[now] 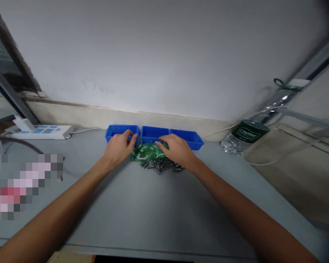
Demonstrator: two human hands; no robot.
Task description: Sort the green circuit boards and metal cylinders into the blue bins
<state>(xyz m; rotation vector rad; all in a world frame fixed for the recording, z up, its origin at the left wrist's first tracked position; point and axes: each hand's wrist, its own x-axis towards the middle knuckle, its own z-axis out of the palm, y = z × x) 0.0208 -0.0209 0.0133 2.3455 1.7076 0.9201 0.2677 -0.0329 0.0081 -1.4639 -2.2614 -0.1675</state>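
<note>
Grey tabletop (153, 212) lies beneath the curled left hand (119, 147) and right hand (178, 149).

Your left hand (118, 147) was just left of the green pile (146, 151), your right hand (178, 148) at its right; three blue bins (155, 131) stood behind it.
</note>
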